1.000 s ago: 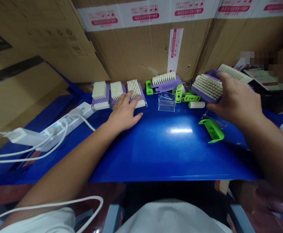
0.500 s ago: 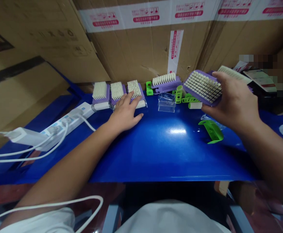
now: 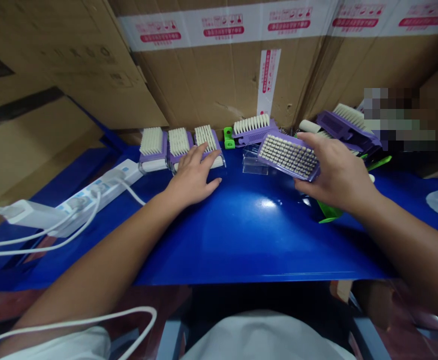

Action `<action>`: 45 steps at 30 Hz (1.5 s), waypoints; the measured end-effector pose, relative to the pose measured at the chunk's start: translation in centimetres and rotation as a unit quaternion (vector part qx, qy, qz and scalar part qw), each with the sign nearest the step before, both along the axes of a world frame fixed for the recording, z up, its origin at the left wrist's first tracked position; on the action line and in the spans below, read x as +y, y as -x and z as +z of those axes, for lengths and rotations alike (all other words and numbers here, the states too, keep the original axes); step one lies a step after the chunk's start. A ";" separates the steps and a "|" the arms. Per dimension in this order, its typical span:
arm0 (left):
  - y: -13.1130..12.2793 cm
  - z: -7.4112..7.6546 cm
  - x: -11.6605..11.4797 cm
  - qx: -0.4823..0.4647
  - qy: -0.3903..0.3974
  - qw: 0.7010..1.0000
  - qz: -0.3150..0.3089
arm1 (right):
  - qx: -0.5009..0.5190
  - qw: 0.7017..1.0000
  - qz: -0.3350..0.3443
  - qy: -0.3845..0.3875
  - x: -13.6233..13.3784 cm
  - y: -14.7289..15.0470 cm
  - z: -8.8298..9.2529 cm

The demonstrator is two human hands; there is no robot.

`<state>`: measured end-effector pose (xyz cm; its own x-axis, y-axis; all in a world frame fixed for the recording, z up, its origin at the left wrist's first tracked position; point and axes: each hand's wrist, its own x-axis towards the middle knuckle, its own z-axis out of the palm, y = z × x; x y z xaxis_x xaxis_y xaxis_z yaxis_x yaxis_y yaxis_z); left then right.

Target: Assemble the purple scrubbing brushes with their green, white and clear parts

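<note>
My right hand (image 3: 341, 172) grips a purple brush (image 3: 288, 156) by its right end, its pale bristles turned toward me, above the table. My left hand (image 3: 192, 175) lies with fingers spread at the front of a row of purple brushes, its fingertips over the middle brush (image 3: 178, 141) and the right brush (image 3: 206, 137). A third brush (image 3: 152, 142) stands at the left of that row, a white roller along its front edge. Behind the held brush, another purple brush (image 3: 254, 125) leans by the cardboard. A clear plastic piece (image 3: 254, 162) sits below it.
More purple brushes (image 3: 348, 125) are piled at the right back. A green plastic piece (image 3: 329, 214) lies partly under my right hand, and a green bracket (image 3: 229, 137) stands by the box. At left, a white power strip (image 3: 98, 192) trails cables. Cardboard boxes (image 3: 211, 75) wall off the back.
My right hand has carried the brush left and slightly down, uncovering the brushes piled at the right back. My left hand stays at the row.
</note>
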<state>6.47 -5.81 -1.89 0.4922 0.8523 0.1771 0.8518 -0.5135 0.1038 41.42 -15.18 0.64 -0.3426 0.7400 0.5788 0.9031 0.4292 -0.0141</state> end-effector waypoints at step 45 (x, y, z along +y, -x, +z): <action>-1.3 -1.0 -1.6 -0.072 -0.197 0.928 -0.310 | 0.055 0.977 0.197 -0.066 -3.0 4.4 -0.7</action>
<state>7.80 -7.40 -2.85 0.8131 0.2697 0.5158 0.3728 -0.9219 -0.1058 37.04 -18.19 -0.04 -0.5155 0.4796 0.7101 0.6639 0.7475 -0.0229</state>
